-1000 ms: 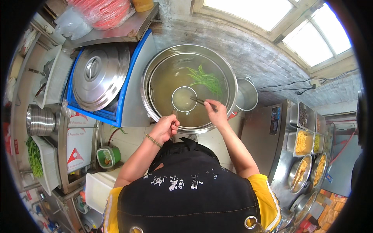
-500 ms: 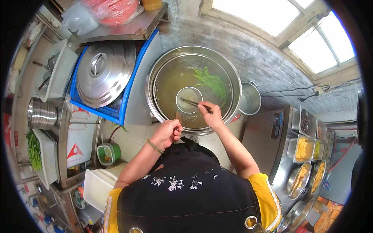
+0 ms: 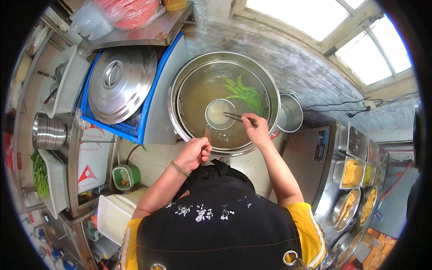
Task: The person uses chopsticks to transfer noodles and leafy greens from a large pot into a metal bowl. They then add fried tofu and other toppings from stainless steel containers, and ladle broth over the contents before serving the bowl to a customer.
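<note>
A wide steel pot point(image 3: 176, 74) of yellowish liquid stands in front of me. Long green vegetable stalks point(image 3: 245, 93) float at its far right. Near the middle sits a round strainer point(image 3: 208, 118) with pale noodles point(image 3: 219, 112) inside. My left hand point(image 3: 194, 152) is closed round the wooden handle point(image 3: 207, 133) of this strainer, at the pot's near rim. In my right hand point(image 3: 257, 128) are dark chopsticks point(image 3: 235, 117), gripped with their tips over the strainer's right side. The tips stand apart from each other.
A steel bucket point(image 3: 289, 114) stands right of the pot. To the left, a large steel lid point(image 3: 121, 85) lies in a blue-rimmed container point(image 3: 139, 130). Steel trays of food point(image 3: 350, 173) line the right counter. A green bin point(image 3: 126, 177) sits on the floor at left.
My right hand has moved to the right with the chopsticks, whose tips have shifted from the noodles' middle toward the strainer's right side. My left hand stays nearly still.
</note>
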A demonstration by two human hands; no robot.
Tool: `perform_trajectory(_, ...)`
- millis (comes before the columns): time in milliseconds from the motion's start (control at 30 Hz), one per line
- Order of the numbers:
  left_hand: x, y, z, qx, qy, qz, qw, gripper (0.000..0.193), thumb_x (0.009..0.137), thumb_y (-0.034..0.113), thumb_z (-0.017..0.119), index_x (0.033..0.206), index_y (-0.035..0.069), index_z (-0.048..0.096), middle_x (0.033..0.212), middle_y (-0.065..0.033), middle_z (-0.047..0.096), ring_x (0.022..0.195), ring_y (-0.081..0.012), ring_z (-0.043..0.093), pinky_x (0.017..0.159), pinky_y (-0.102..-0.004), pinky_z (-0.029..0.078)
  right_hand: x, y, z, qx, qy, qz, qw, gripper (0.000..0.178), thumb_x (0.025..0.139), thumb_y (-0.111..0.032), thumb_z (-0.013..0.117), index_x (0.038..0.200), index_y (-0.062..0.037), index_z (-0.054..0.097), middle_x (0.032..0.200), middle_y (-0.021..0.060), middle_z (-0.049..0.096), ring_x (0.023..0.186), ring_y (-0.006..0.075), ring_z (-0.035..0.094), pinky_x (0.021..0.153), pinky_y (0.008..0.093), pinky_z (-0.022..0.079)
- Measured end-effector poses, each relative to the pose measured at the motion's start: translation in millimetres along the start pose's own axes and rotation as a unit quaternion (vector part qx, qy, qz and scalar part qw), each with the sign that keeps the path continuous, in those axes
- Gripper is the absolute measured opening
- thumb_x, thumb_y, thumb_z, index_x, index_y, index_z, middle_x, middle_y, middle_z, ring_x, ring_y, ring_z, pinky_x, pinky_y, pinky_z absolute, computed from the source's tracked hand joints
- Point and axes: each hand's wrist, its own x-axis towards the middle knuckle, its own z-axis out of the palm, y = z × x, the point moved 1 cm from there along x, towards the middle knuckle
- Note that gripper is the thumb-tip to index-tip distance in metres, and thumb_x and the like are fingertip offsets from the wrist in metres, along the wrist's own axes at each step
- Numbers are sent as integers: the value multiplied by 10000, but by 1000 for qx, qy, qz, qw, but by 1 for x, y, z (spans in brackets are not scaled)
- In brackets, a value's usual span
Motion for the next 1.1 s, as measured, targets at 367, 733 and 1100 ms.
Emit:
perform_trajectory(367, 4, -3, 12, -3, 2, -5, 1000, 126, 833, 84, 487, 709, 60, 490, 641, -22, 489, 471, -65, 389, 404, -226, 323, -12, 5, -5, 2, -40, -7, 999, 204, 856, -169, 641, 984, -18, 689, 814, 159, 689, 727, 228, 656, 718, 315, 510)
perform_trajectory(733, 8, -10, 24, -8, 1, -7, 1000, 79, 837, 78, 495, 765, 61, 470, 665, -28, 492, 485, -62, 389, 399, -211, 317, -16, 25, 10, -44, -4, -80, 996, 199, 843, -157, 648, 987, -25, 687, 848, 182, 684, 796, 266, 679, 707, 320, 516)
perform_trajectory(1100, 8, -14, 31, -15, 14, -12, 1000, 97, 833, 83, 502, 744, 63, 469, 656, -25, 495, 481, -64, 392, 397, -211, 312, -17, 20, -6, -45, -30, -69, 996, 222, 861, -180, 635, 980, 2, 682, 847, 159, 698, 762, 219, 675, 696, 318, 516)
